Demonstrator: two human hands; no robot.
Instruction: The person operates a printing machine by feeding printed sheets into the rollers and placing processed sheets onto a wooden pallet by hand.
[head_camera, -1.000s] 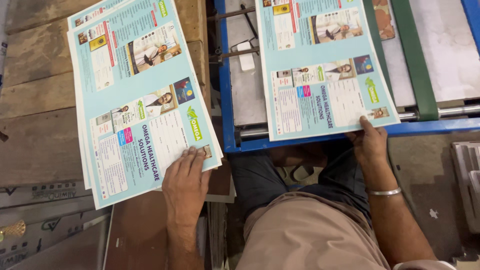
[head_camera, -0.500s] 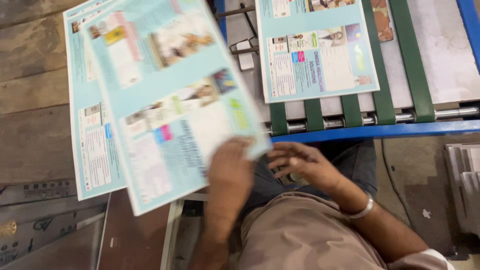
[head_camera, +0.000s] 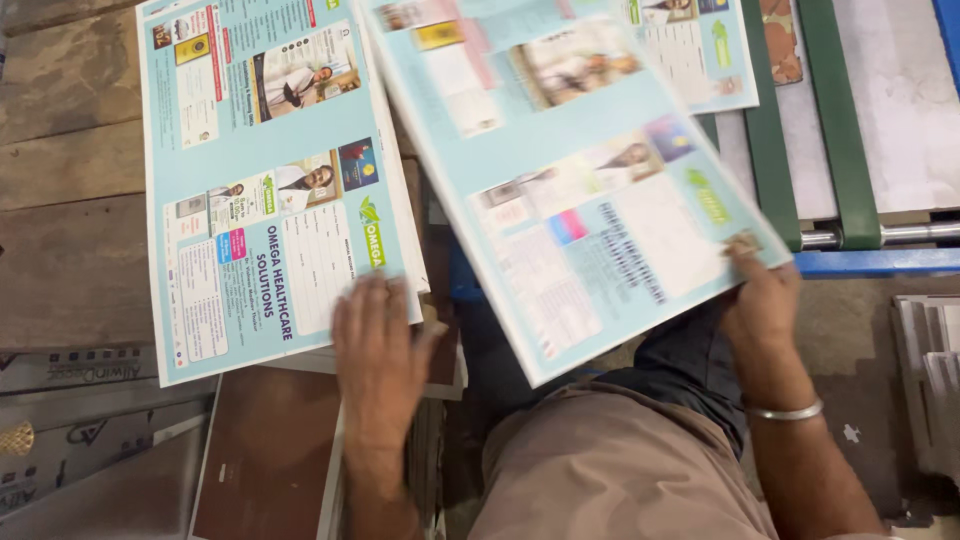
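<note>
Your right hand (head_camera: 762, 300) pinches the lower right corner of the tilted printed sheet (head_camera: 575, 190), its long axis slanting toward the green-belted feeder (head_camera: 840, 130), while your left hand (head_camera: 378, 345), fingers spread, rests flat on the stack (head_camera: 270, 180) left of it.

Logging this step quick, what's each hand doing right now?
Left hand: open, flat on the stack of printed sheets.
Right hand: closed on the lifted printed sheet.

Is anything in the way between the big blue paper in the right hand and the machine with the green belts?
Nothing visible blocks it. The right hand holds the printed sheet by its corner, already over the green-belted table, above another sheet lying there.
</note>
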